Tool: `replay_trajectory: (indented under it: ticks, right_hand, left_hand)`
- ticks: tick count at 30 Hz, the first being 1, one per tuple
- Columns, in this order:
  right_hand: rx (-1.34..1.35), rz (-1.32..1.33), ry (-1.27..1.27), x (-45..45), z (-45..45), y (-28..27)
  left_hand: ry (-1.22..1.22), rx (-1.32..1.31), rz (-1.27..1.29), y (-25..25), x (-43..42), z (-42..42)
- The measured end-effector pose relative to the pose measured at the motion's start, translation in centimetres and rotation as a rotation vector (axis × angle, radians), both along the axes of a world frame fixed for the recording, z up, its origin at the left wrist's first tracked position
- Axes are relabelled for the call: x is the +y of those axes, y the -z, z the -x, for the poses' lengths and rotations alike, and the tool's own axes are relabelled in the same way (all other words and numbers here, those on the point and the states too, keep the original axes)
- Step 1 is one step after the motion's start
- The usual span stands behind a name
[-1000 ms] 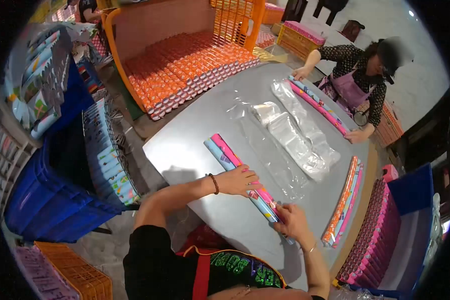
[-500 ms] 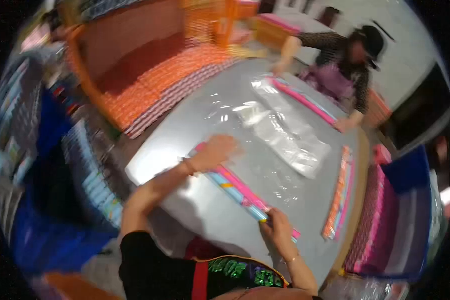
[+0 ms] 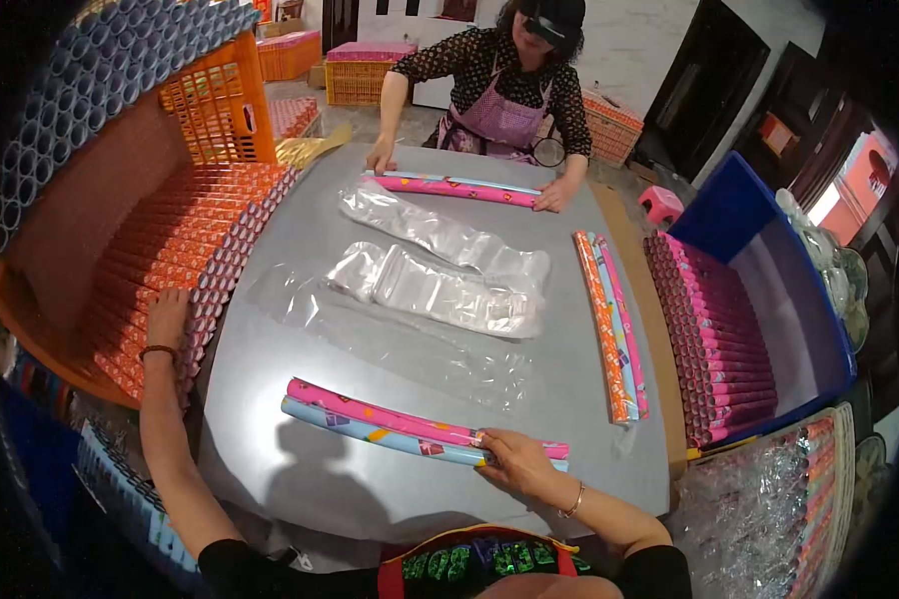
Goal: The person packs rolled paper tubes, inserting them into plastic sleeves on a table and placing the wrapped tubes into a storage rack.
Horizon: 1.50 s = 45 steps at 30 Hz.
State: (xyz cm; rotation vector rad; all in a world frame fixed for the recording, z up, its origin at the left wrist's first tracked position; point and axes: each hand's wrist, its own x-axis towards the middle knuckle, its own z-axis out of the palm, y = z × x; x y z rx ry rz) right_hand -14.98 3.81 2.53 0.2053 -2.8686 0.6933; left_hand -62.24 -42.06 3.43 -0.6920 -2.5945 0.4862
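My right hand (image 3: 514,461) is closed around the right part of a pink patterned paper tube (image 3: 370,409) and a light-blue patterned paper tube (image 3: 355,428), which lie side by side at the front of the grey table (image 3: 260,454). Over at the left, my left hand (image 3: 168,314) rests with fingers stretched on stacked orange patterned tubes (image 3: 185,215) in an orange crate (image 3: 45,319). No tube is lifted in it. Flat clear plastic sleeves (image 3: 449,290) lie across the middle of the table.
Across the table a person (image 3: 499,100) holds a pink and blue tube pair (image 3: 459,191) at both ends. A wrapped tube bundle (image 3: 611,329) lies at the right. Beyond the edge, pink tubes (image 3: 719,339) fill part of a blue crate (image 3: 809,290). Blue tubes (image 3: 100,80) are stacked upper left.
My left hand has moved left from above the tube pair to the orange tubes. My right hand stays on the pair. The view has turned and become sharper.
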Motion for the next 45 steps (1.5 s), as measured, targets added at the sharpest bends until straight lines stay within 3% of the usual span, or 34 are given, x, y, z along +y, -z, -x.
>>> replay_trajectory:
  ticks: [2, 3, 5, 7, 9, 10, 17, 24, 27, 28, 30, 32, 34, 38, 41, 45]
  right_hand:
    - [0.011, -0.006, -0.013, -0.1, 0.1, 0.0]
    - [0.006, 0.0, -0.017, -0.2, 0.1, 0.0]
    - [0.019, 0.004, -0.007, -0.2, 0.1, -0.1]
    - [-0.038, 0.011, -0.028, -0.6, 0.2, -1.4]
    - [-0.071, -0.033, -0.025, -0.3, 0.5, -0.8]
    - [-0.086, -0.022, -0.125, -0.1, 0.5, -0.4]
    - [-0.07, -0.054, -0.007, 0.4, -0.1, 0.6]
    - [-0.07, -0.105, 0.002, 0.4, -0.1, 0.5]
    - [-0.061, -0.107, -0.004, 0.3, -0.1, 0.3]
    - [-0.057, -0.114, -0.006, 0.2, -0.1, 0.1]
    - [-0.069, -0.085, -0.006, 0.3, -0.1, 0.4]
    - [-0.085, -0.053, 0.001, 0.5, -0.2, 0.7]
    - [-0.035, -0.09, -0.015, 0.4, -0.2, 0.6]
    - [-0.055, -0.074, -0.016, 0.3, -0.1, 0.3]
    - [-0.035, -0.1, -0.044, 0.5, -0.1, 0.1]
    - [-0.013, -0.065, -0.065, 0.5, -0.3, 0.1]
  left_hand:
    - [-0.044, -0.147, 0.061, -1.7, 0.4, -1.1]
    - [0.017, -0.103, 0.059, -1.1, -0.1, -0.8]
    - [0.204, -0.113, 0.003, -4.9, 2.4, -5.5]
    - [0.256, -0.315, -0.093, -4.7, 2.5, -5.8]
    - [0.281, -0.316, -0.051, -6.1, 3.7, -8.3]
    - [0.392, -0.182, -0.083, -4.5, 3.2, -7.8]
    - [0.092, -0.573, -0.081, -5.8, 4.8, -9.3]
    - [0.381, -0.44, -0.272, -4.4, 6.2, -12.8]
    - [0.604, -0.227, -0.228, -4.8, 6.8, -13.7]
    - [0.599, -0.225, -0.228, -4.9, 7.2, -14.1]
    - [0.442, -0.463, -0.149, -5.2, 8.1, -15.1]
    - [0.514, -0.478, -0.192, -6.1, 9.3, -17.2]
    - [0.72, -0.306, -0.451, -5.6, 10.6, -19.6]
    - [0.837, -0.312, -0.372, -6.8, 13.9, -25.8]
    - [1.037, 0.006, -0.386, -5.2, 16.6, -29.7]
    - [1.122, 0.037, -0.418, -4.0, 18.9, -35.1]
